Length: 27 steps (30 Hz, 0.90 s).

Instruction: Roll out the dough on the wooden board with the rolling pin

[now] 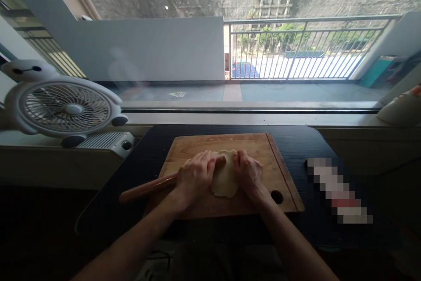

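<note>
Your left hand (196,172) grips the rolling pin (148,189), your right hand (249,170) curls at the dough (226,183), hold unclear; press evenly within the edges of the cutting board (187,146).

Flat dough (226,183), slanted rolling pin (148,188)

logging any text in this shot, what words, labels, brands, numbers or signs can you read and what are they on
No text is readable.
Triangular sign, at the window: lettering too small.
Pixelated patch, right on the table: nothing legible.
Rolling pin, dough, cutting board, fan: no lettering visible.
</note>
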### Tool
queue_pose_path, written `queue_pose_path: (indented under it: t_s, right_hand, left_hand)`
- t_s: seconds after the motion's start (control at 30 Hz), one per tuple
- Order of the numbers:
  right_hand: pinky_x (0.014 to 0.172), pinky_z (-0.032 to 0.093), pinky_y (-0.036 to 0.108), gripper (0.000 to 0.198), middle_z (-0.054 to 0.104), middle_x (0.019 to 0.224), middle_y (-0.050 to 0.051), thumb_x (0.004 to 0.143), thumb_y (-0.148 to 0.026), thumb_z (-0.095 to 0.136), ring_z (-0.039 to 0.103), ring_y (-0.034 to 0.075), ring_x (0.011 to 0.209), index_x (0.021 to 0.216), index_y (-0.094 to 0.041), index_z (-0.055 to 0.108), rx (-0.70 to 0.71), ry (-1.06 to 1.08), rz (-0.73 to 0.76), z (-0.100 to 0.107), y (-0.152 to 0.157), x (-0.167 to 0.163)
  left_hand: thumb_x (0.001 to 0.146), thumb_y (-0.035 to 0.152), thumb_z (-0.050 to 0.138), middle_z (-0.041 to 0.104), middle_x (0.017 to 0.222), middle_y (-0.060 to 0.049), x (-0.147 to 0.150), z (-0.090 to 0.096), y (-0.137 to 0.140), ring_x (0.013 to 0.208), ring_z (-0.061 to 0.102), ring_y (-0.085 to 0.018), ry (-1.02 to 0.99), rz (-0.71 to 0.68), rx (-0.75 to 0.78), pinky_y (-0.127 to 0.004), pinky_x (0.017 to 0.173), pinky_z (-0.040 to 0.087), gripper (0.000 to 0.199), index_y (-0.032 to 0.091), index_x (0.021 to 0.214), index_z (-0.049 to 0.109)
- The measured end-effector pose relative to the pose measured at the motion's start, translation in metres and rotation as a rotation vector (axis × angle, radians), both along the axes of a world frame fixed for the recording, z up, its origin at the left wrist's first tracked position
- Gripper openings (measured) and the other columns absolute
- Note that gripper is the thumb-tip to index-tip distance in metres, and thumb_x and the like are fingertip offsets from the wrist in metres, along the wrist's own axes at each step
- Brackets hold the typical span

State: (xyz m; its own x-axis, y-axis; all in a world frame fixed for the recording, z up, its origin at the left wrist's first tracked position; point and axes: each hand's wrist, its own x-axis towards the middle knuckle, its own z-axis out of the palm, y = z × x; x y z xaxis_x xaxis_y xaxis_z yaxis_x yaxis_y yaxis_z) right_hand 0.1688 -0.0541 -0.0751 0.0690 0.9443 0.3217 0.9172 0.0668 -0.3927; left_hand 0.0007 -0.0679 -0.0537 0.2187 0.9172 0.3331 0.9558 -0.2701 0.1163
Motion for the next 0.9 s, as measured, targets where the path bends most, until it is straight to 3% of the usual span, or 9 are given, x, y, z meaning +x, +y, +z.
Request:
queue_pose_path:
  t_s: [0.07,0.13,0.37,0.47,0.57,0.63,0.77,0.83,0.9]
  right_hand:
    - [0.054,0.019,0.026,0.03,0.064,0.067,0.0,0.095,-0.036,0.028,0.055,0.013,0.058,0.085,-0.021,0.052,0.0,0.007,0.004,0.0,0.0,0.0]
    - [0.053,0.019,0.026,0.033,0.064,0.067,0.0,0.096,-0.038,0.026,0.055,0.013,0.057,0.084,-0.021,0.051,-0.003,-0.001,-0.003,0.0,0.001,0.0]
    - [0.053,0.019,0.026,0.032,0.064,0.067,0.0,0.096,-0.037,0.027,0.056,0.014,0.058,0.084,-0.021,0.052,0.0,-0.004,0.002,0.001,0.0,0.0]
    - [0.053,0.019,0.026,0.031,0.064,0.067,0.0,0.096,-0.037,0.027,0.056,0.014,0.058,0.086,-0.021,0.052,0.01,0.009,0.007,0.001,-0.001,0.001]
    - [0.054,0.019,0.026,0.032,0.064,0.067,-0.001,0.096,-0.037,0.026,0.056,0.014,0.057,0.088,-0.022,0.053,0.01,0.005,0.002,0.0,-0.001,0.0]
    - [0.054,0.019,0.027,0.032,0.065,0.067,-0.001,0.096,-0.037,0.026,0.055,0.013,0.057,0.088,-0.022,0.053,0.008,-0.006,0.004,-0.001,0.0,0.0]
    - [0.053,0.019,0.027,0.033,0.064,0.067,-0.001,0.096,-0.037,0.026,0.055,0.013,0.057,0.084,-0.022,0.053,0.012,-0.007,-0.012,0.0,0.001,-0.001]
    - [0.053,0.02,0.026,0.033,0.064,0.067,-0.001,0.096,-0.037,0.026,0.055,0.013,0.057,0.084,-0.021,0.053,0.011,-0.004,-0.007,0.001,0.001,0.0]
    - [0.053,0.02,0.026,0.033,0.064,0.068,-0.001,0.096,-0.037,0.026,0.055,0.013,0.057,0.085,-0.021,0.053,0.005,-0.002,0.003,0.001,0.0,0.0]
  left_hand:
    - [0.09,0.035,0.033,0.047,0.135,-0.009,-0.004,-0.008,-0.03,0.124,0.043,-0.023,0.011,-0.101,0.07,-0.038,0.103,0.035,0.045,0.015,0.129,0.044]
    - [0.089,0.034,0.035,0.041,0.139,-0.01,-0.009,-0.01,-0.037,0.127,0.038,-0.024,0.029,-0.136,0.104,-0.039,0.105,0.032,0.048,0.014,0.132,0.04]
    - [0.091,0.039,0.029,0.065,0.107,-0.009,0.002,0.01,0.052,0.103,0.057,-0.024,0.054,0.078,0.005,-0.04,0.09,0.042,0.041,0.018,0.096,0.064]
    - [0.091,0.037,0.03,0.063,0.113,-0.009,0.011,0.002,0.02,0.102,0.057,-0.023,0.019,0.038,0.07,-0.04,0.092,0.04,0.039,0.018,0.109,0.058]
    - [0.089,0.033,0.035,0.048,0.133,-0.008,0.008,-0.011,-0.037,0.123,0.042,-0.022,-0.028,-0.088,0.145,-0.041,0.103,0.03,0.041,0.018,0.126,0.044]
    - [0.088,0.035,0.038,0.04,0.14,-0.007,0.004,-0.013,-0.052,0.13,0.032,-0.022,-0.012,-0.128,0.112,-0.043,0.108,0.023,0.046,0.019,0.131,0.038]
    - [0.089,0.045,0.031,0.046,0.135,-0.008,0.003,0.003,0.001,0.128,0.036,-0.025,0.002,0.037,0.022,-0.049,0.108,0.019,0.047,0.02,0.125,0.048]
    - [0.09,0.047,0.027,0.055,0.126,-0.008,0.003,0.012,0.036,0.122,0.045,-0.025,-0.016,0.15,-0.091,-0.047,0.102,0.031,0.046,0.021,0.113,0.058]
    - [0.09,0.047,0.027,0.057,0.123,-0.007,0.002,0.015,0.047,0.119,0.047,-0.024,-0.009,0.136,-0.125,-0.042,0.097,0.038,0.045,0.022,0.108,0.061]
